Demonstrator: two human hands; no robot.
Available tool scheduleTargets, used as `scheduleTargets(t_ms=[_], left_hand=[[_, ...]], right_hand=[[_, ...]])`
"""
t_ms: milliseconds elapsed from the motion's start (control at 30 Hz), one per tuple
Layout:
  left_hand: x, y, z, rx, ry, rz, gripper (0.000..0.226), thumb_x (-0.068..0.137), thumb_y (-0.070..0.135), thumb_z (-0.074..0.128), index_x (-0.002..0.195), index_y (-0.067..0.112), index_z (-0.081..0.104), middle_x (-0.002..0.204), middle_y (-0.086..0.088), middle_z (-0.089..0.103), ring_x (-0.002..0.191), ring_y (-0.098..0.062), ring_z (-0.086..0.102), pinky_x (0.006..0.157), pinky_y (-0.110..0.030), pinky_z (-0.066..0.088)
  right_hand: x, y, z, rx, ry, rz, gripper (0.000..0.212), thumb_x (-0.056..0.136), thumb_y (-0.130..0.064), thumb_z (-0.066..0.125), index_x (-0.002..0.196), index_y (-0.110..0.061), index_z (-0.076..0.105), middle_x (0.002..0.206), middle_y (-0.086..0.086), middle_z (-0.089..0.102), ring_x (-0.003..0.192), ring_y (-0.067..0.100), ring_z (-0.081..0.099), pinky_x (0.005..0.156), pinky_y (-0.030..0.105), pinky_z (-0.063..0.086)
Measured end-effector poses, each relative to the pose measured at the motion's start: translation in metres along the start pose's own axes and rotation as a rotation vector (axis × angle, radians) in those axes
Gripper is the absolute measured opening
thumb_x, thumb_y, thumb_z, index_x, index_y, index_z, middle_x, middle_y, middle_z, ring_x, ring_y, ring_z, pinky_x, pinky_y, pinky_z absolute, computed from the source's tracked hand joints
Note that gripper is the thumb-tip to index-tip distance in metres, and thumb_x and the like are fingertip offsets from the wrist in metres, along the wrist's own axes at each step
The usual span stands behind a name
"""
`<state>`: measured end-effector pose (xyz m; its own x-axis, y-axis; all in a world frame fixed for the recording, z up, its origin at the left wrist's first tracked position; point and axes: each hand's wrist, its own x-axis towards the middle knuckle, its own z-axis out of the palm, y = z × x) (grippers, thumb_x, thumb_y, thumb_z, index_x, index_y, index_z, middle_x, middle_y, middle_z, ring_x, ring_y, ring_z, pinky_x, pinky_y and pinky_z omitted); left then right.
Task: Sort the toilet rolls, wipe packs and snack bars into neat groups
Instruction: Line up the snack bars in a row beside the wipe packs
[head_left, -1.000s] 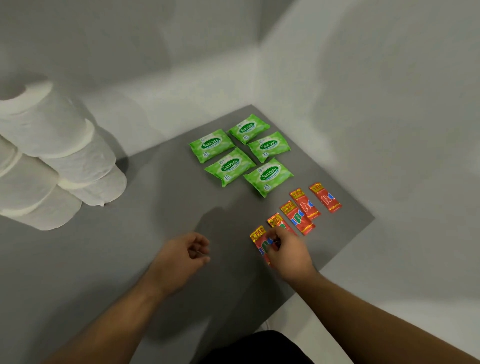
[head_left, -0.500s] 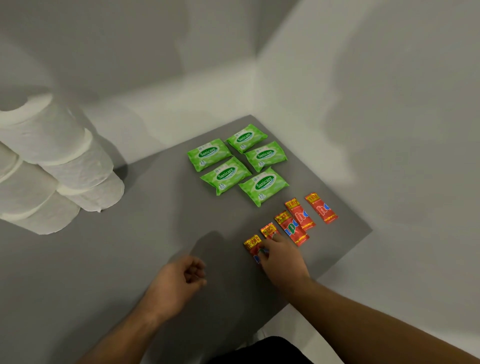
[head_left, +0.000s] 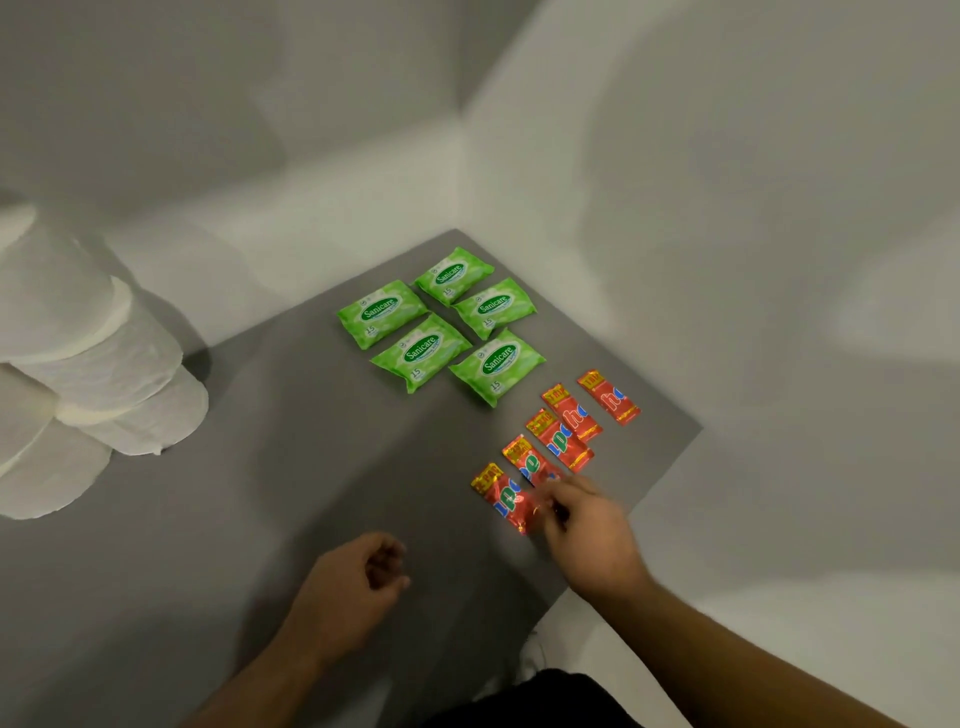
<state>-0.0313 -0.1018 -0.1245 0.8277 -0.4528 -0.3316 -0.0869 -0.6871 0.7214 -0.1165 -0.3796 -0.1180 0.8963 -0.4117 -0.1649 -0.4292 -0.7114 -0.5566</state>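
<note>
I see five red foil snack bars (head_left: 558, 439) lying flat in a slanted row near the right-hand corner of the grey flat tabletop (head_left: 260, 493). Each wrapper is shiny red with blue and green lettering and a yellow band at one end. Their long axes run side by side from far-left to near-right, and every yellow end points to the far-left. The row itself steps from near-left to far-right. The middle three lie close together, some edges touching or overlapping, while the farthest bar sits slightly apart.

My right hand (head_left: 587, 525) is at the near ends of the two closest bars, with its fingers curled over the nearest red bar (head_left: 501, 499). Motion blur stops me from telling whether it pinches the wrapper or only touches it. My left hand (head_left: 358, 582) is over bare table to the left, well apart from the bars. Its fingers are loosely curled and hold nothing.

Just beyond the row lie five green plastic wipe packs (head_left: 421, 351) with white oval labels, flat and clustered closely. Their long axes run from near-left to far-right, crosswise to the bars.

Far to the left, white paper toilet rolls (head_left: 104, 364) are piled on their sides, with their round ends facing right.
</note>
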Motion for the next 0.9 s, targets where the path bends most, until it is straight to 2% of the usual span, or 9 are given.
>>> scheduleTargets(t_ms=[67, 200, 300, 433, 500, 600, 700, 833, 900], left_hand=[[0.004, 0.005, 0.004, 0.012, -0.014, 0.028, 0.031, 0.078, 0.009, 0.086, 0.095, 0.03, 0.071, 0.086, 0.008, 0.076, 0.079, -0.005, 0.071, 0.085, -0.032, 0.059], [0.02, 0.02, 0.017, 0.115, -0.041, 0.17, 0.026, 0.08, 0.02, 0.084, 0.101, 0.029, 0.071, 0.092, 0.016, 0.072, 0.085, 0.0, 0.068, 0.087, -0.025, 0.056], [0.034, 0.04, 0.028, 0.221, -0.031, 0.294, 0.027, 0.082, 0.028, 0.079, 0.108, 0.027, 0.072, 0.1, 0.02, 0.067, 0.093, 0.001, 0.063, 0.091, -0.021, 0.051], [0.06, 0.075, 0.054, 0.265, -0.02, 0.295, 0.034, 0.085, 0.029, 0.078, 0.117, 0.023, 0.072, 0.112, 0.012, 0.07, 0.105, -0.008, 0.063, 0.097, -0.019, 0.045], [0.076, 0.094, 0.07, 0.273, -0.01, 0.285, 0.034, 0.085, 0.031, 0.077, 0.117, 0.022, 0.072, 0.113, 0.01, 0.071, 0.105, -0.01, 0.063, 0.098, -0.023, 0.046], [0.098, 0.119, 0.091, 0.282, -0.003, 0.246, 0.036, 0.083, 0.035, 0.075, 0.118, 0.026, 0.071, 0.114, 0.01, 0.07, 0.108, -0.011, 0.062, 0.096, -0.023, 0.047], [0.117, 0.139, 0.108, 0.282, 0.041, 0.241, 0.029, 0.083, 0.033, 0.075, 0.11, 0.024, 0.073, 0.108, 0.006, 0.071, 0.106, -0.017, 0.063, 0.09, -0.028, 0.048], [0.131, 0.154, 0.121, 0.283, 0.077, 0.213, 0.034, 0.082, 0.027, 0.076, 0.114, 0.016, 0.073, 0.114, -0.003, 0.069, 0.111, -0.026, 0.062, 0.094, -0.036, 0.053], [0.134, 0.158, 0.125, 0.298, 0.094, 0.206, 0.036, 0.081, 0.026, 0.073, 0.115, 0.014, 0.072, 0.117, -0.005, 0.068, 0.113, -0.028, 0.062, 0.095, -0.038, 0.053]], right_hand=[[-0.001, 0.011, -0.01, 0.002, 0.045, 0.014, 0.026, 0.098, -0.028, 0.063, 0.123, -0.026, 0.07, 0.124, -0.012, 0.059, 0.111, 0.005, 0.055, 0.092, 0.022, 0.05], [0.01, 0.048, -0.027, -0.034, 0.101, 0.082, 0.02, 0.095, -0.015, 0.063, 0.109, -0.026, 0.072, 0.101, -0.012, 0.055, 0.095, 0.011, 0.059, 0.071, 0.006, 0.034], [0.024, 0.075, -0.04, -0.02, 0.128, 0.097, 0.026, 0.093, -0.009, 0.064, 0.109, -0.027, 0.073, 0.102, -0.014, 0.055, 0.096, 0.011, 0.059, 0.073, 0.005, 0.034], [0.053, 0.106, -0.06, -0.03, 0.099, 0.029, 0.035, 0.095, -0.01, 0.061, 0.123, -0.03, 0.07, 0.118, -0.014, 0.056, 0.104, 0.0, 0.05, 0.082, 0.004, 0.032], [0.072, 0.119, -0.069, -0.061, 0.035, -0.018, 0.039, 0.097, -0.01, 0.058, 0.131, -0.028, 0.066, 0.127, -0.009, 0.056, 0.111, 0.005, 0.051, 0.088, 0.008, 0.036], [0.104, 0.13, -0.079, -0.099, -0.044, -0.102, 0.039, 0.1, -0.012, 0.055, 0.137, -0.025, 0.062, 0.143, -0.003, 0.051, 0.133, 0.017, 0.047, 0.106, 0.027, 0.043], [0.136, 0.134, -0.088, -0.162, -0.069, -0.167, 0.042, 0.099, -0.014, 0.054, 0.139, -0.025, 0.061, 0.142, 0.0, 0.053, 0.13, 0.02, 0.047, 0.104, 0.032, 0.043], [0.167, 0.134, -0.087, -0.214, -0.097, -0.239, 0.048, 0.094, -0.013, 0.058, 0.141, -0.021, 0.058, 0.142, 0.003, 0.053, 0.128, 0.026, 0.048, 0.107, 0.035, 0.04], [0.175, 0.134, -0.082, -0.251, -0.144, -0.274, 0.054, 0.095, -0.017, 0.055, 0.148, -0.023, 0.049, 0.15, 0.004, 0.046, 0.133, 0.028, 0.042, 0.111, 0.037, 0.037]])
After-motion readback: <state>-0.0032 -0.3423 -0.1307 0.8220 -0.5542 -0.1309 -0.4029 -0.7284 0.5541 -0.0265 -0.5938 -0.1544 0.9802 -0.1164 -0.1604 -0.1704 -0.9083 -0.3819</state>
